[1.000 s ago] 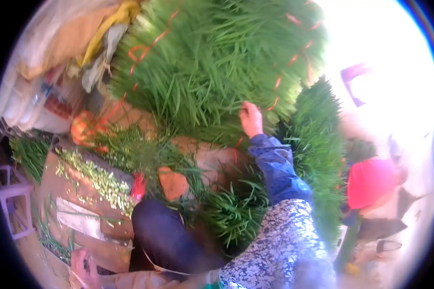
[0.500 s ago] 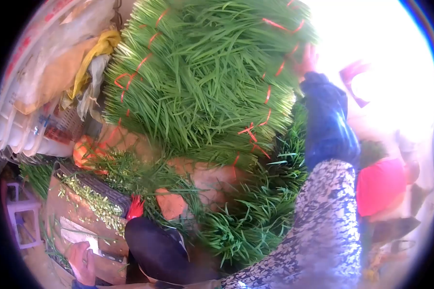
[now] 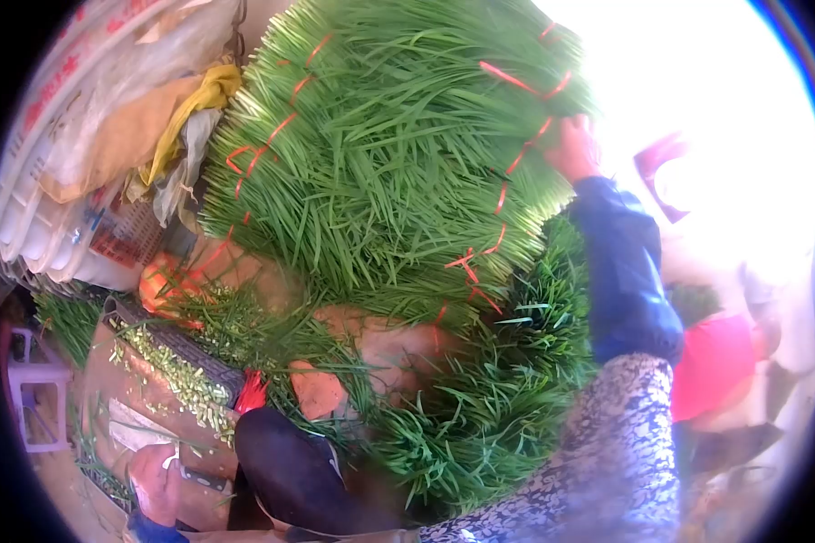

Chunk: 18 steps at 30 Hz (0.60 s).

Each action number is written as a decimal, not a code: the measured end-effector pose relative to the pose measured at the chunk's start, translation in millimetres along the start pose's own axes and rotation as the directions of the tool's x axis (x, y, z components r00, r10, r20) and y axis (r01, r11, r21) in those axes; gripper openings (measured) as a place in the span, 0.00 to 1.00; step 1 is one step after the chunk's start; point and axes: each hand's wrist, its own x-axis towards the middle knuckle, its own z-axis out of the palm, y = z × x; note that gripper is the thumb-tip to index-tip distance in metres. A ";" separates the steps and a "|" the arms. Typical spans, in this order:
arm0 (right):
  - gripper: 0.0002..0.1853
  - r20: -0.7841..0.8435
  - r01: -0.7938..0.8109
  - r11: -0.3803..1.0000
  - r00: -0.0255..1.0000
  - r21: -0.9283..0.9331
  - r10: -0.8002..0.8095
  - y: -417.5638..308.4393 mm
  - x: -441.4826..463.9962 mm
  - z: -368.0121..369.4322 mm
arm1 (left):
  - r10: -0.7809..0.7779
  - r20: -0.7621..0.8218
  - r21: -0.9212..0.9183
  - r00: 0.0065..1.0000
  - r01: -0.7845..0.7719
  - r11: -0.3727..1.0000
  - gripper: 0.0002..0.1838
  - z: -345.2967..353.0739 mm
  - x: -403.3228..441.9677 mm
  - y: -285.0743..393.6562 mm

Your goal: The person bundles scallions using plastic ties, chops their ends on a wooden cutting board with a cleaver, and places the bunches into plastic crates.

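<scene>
A large bundle of long green leafy stalks (image 3: 398, 145), tied with red string (image 3: 513, 80), fills the upper middle. At its right edge my right hand (image 3: 572, 149) has its fingers closed on the stalks beside the string. My left hand (image 3: 157, 480) is at the lower left over a brown board (image 3: 210, 507), its fingers curled; what lies inside them is hidden. Next to that hand lie a flat metal blade (image 3: 138, 423) and a dark handle (image 3: 204, 478). Chopped pale green pieces (image 3: 177, 376) are strewn along the board's upper edge.
More green stalks (image 3: 480, 416) lie below the bundle. A brick piece (image 3: 318, 389), a red tuft (image 3: 254, 391) and my dark-clad knee (image 3: 285, 462) are near the board. A purple stool (image 3: 41, 398) stands left, white baskets (image 3: 50, 226) upper left, a red item (image 3: 714, 366) right.
My right hand has moved from the bundle's lower edge to its right edge. My left hand has shifted onto the board beside the blade. The view has also shifted.
</scene>
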 end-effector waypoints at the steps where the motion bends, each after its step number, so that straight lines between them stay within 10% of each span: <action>1: 0.37 -0.001 0.000 1.000 1.000 0.000 0.000 6.8 1.4 1.9 | -0.064 0.037 -0.095 0.997 0.067 0.993 0.13 4.0 3.1 3.7; 3: 0.48 -0.548 0.099 0.984 0.836 0.150 0.000 21.9 5.3 17.3 | -0.136 0.090 -0.175 0.987 0.150 0.973 0.13 18.7 9.8 14.8; 11: 0.60 -0.374 0.206 0.850 0.927 0.486 -0.011 75.0 121.5 86.4 | 0.207 0.118 -0.348 0.971 -0.154 0.925 0.18 53.8 102.5 100.1; 13: 0.55 0.067 0.030 0.920 0.996 0.391 -0.061 64.8 102.6 49.3 | 0.279 0.074 -0.352 0.957 -0.237 0.905 0.21 59.4 116.8 110.4; 16: 0.49 -0.177 0.202 0.919 0.973 0.340 -0.149 50.3 71.2 51.9 | 0.234 0.283 -0.771 0.930 0.075 0.633 0.32 100.6 172.5 157.3; 18: 0.48 -0.162 0.168 0.795 0.983 0.583 -0.089 33.0 46.2 63.1 | 0.188 0.430 -0.896 0.883 0.391 0.210 0.50 175.2 233.2 198.8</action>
